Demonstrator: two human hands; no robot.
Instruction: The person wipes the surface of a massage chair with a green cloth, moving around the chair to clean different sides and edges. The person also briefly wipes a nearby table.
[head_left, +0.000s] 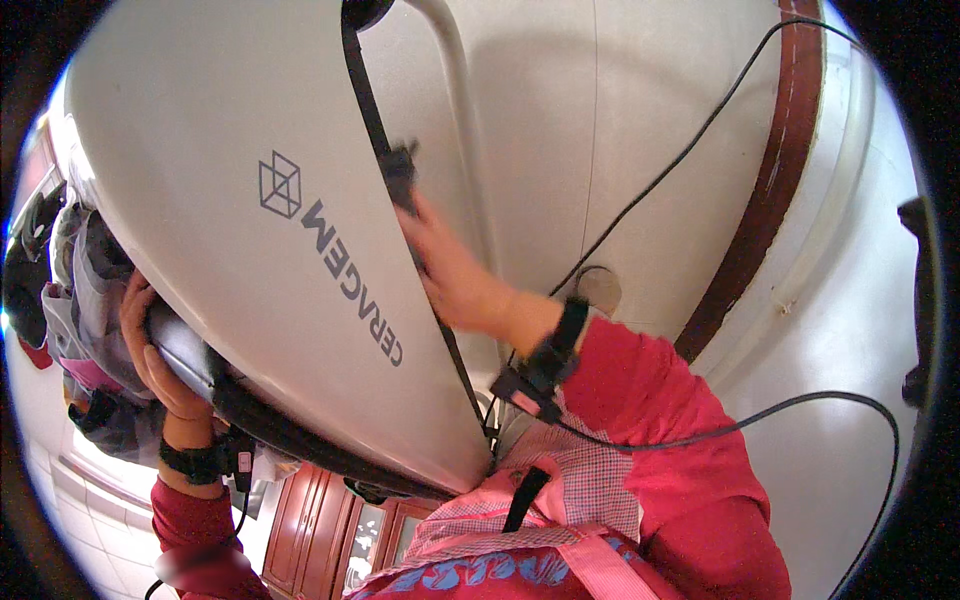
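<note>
A large white Ceragem shell panel (225, 255), bearing a maker's mark, stands tilted before me. My left hand (161, 360) curves around the dark padded, shiny edge (184, 352) behind the panel's left side. Along the panel's other side runs a black rim (367, 97). There my right hand (457, 277) lies with its fingers at a small black part (399, 169). Motion blur hides whether the fingers grip that part or only touch it. Both wrists carry black straps with small cabled boxes.
A black cable (675, 161) crosses the pale surface at the right, near a brown border strip (780, 180). Another cable (817, 394) loops from my right wrist. Bundled clothes or bags (97, 330) are at the left. Wooden cabinets (304, 525) stand below.
</note>
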